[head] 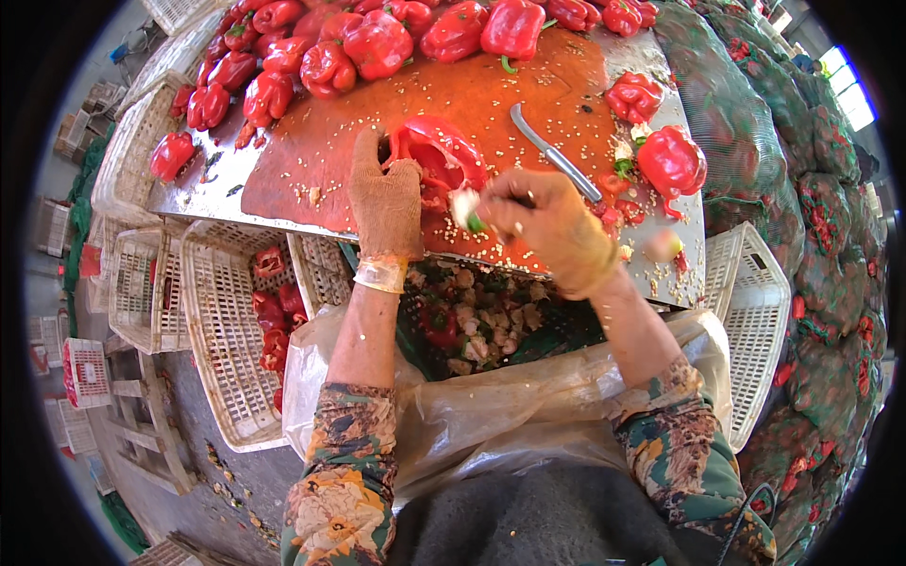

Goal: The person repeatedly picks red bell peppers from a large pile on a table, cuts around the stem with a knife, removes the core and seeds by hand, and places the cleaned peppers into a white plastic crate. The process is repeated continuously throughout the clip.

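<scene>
My left hand (388,201), in a brown work glove, holds an opened red bell pepper (453,152) whose hollow inside shows. Just right of it is my right hand (548,223), gloved and blurred, with a pale seed core with a green stem (466,209) at its fingertips. A curved knife with a metal handle (559,159) lies on the orange-red board (318,156), beyond my right hand. Whole red peppers (379,44) are heaped along the far edge. More peppers (671,161) lie on the right, beside stem scraps and scattered seeds.
Below the metal table's edge (686,269), seed cores (481,318) lie in a dark container between my forearms. A white plastic crate (219,354) at left holds red pepper pieces (272,318). Another crate (757,304) stands at right, near stacked green mesh sacks of peppers (732,134).
</scene>
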{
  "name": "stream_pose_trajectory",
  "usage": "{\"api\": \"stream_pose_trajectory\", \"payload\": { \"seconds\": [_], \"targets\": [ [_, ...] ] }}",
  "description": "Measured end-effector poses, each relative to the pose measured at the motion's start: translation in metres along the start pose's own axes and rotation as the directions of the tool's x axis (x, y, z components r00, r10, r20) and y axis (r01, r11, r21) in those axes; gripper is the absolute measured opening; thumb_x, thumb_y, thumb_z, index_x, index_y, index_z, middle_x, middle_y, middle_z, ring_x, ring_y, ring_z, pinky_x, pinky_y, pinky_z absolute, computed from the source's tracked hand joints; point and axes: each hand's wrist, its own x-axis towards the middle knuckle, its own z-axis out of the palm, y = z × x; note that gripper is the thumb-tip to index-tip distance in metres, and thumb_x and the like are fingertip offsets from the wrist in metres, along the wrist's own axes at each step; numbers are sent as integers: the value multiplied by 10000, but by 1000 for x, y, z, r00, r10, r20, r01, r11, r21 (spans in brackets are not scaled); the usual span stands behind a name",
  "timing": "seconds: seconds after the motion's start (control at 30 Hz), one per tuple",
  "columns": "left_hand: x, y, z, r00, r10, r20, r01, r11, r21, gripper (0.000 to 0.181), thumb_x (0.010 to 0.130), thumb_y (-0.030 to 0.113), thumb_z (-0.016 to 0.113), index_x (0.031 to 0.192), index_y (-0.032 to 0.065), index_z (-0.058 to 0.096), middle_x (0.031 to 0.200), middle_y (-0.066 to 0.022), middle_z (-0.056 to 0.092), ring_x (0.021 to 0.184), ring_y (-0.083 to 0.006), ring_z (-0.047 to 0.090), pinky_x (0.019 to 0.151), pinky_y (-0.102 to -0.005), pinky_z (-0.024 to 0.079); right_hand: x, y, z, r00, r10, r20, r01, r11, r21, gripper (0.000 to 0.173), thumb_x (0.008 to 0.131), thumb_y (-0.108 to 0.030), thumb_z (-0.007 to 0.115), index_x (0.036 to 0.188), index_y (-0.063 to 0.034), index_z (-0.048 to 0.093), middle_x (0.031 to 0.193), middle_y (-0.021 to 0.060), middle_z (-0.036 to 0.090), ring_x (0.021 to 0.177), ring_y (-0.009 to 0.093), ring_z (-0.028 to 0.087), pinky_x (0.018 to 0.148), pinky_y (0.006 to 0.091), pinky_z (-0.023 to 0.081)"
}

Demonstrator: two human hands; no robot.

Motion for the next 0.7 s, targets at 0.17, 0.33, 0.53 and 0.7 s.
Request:
{"api": "stream_pose_trajectory", "payload": {
  "seconds": [0.17,0.33,0.53,0.7],
  "targets": [
    [-2,5,0,999,50,-3,-49,993,103,245,797,-7,538,1042,-7,537,875,-106,581,745,-189,558,662,-334,502,-2,-1,-28,993,17,115,26,932,-362,372,893,-208,775,1167,23,674,1019,124,726,932,190,673,829,337,542],
    [-15,19,10,975,216,57,-223,957,184,273,791,-23,545,1063,-9,526,901,-103,578,811,-188,575,708,-324,510,42,36,3,979,-47,-200,-3,970,-242,649,878,-204,790,1399,55,502,1189,171,689,1071,228,657,961,356,520],
    [-26,19,8,991,33,126,-15,990,-142,414,781,-52,563,1193,-9,556,1091,-131,591,905,-204,611,763,-288,531,51,49,28,915,-107,-390,157,983,98,435,960,-89,675,1370,-6,554,1148,90,692,861,126,685,566,268,599],
    [-22,-2,-6,935,231,270,-231,972,-32,709,763,-73,565,1458,22,459,1250,-162,567,1020,-228,645,796,-296,569,35,37,23,956,39,-292,109,874,473,412,951,-56,664,1351,-6,576,1126,80,697,827,118,677,547,254,578]
  ]
}}
